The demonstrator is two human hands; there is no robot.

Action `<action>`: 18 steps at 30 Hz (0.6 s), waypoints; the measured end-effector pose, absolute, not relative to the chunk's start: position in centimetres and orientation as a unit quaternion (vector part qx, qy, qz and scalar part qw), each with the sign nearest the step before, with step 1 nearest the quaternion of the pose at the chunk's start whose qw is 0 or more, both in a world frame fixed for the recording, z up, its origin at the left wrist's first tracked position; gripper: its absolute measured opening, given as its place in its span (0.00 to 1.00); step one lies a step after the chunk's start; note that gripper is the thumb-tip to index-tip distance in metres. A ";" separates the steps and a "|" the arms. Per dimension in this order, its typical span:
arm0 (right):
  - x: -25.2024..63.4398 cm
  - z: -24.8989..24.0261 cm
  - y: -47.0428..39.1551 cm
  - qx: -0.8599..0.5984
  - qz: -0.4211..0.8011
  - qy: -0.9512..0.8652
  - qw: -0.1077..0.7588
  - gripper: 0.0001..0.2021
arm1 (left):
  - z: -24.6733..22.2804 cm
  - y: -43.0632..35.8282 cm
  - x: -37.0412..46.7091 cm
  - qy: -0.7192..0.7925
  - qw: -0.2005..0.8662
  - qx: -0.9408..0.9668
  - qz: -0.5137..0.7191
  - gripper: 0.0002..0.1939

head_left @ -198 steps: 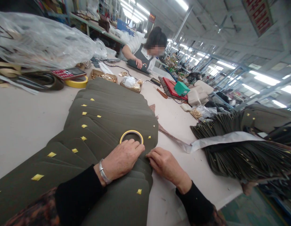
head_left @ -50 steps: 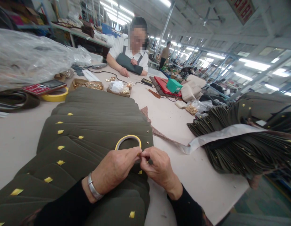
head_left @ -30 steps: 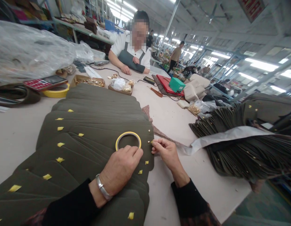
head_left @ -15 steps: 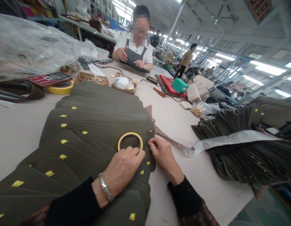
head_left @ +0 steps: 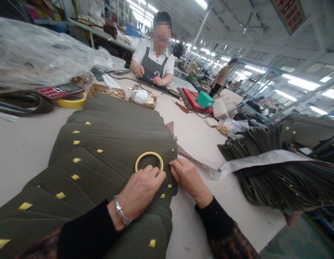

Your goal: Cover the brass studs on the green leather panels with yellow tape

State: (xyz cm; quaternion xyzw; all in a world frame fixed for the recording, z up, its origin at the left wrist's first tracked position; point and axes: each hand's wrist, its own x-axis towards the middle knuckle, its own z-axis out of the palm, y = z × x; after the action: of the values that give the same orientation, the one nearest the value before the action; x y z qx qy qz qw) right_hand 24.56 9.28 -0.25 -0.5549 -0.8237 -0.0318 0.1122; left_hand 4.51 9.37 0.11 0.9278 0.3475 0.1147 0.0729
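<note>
the left hand (head_left: 141,194) hides the near rim of the yellow tape roll (head_left: 149,153); whether the right hand (head_left: 189,178) pinches anything cannot be told; the olive panels (head_left: 110,183) run off the left and bottom edges, the plastic bag (head_left: 45,54) off the left; lettering on the sign (head_left: 289,14) blurs

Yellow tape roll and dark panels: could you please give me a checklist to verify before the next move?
1. Left hand at the yellow tape roll: ok, overlapping its near rim.
2. Right hand at right edge of the dark panels: ok.
3. Something in the right hand's grip: cannot tell, hidden.
4. Gold stud beyond the right hand visible: ok, uncovered.
5. Dark panels squarely stacked: not ok, fanned out.
</note>
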 end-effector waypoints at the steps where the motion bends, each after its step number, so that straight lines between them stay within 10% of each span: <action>1: 24.2 -0.2 9.6 -0.583 -0.014 -0.805 0.108 0.08 | 0.0 9.4 4.5 0.346 0.067 0.929 0.115 0.07; 18: 24.1 2.5 6.7 -0.623 0.215 -0.730 0.181 0.11 | 0.1 10.4 3.1 0.264 0.127 0.922 0.253 0.10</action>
State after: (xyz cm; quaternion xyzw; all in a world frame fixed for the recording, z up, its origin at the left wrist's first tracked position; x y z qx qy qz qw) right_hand 24.08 6.73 2.47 -0.6227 -0.7301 0.2154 0.1813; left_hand 3.06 10.37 0.09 0.9221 0.2640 0.2529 0.1270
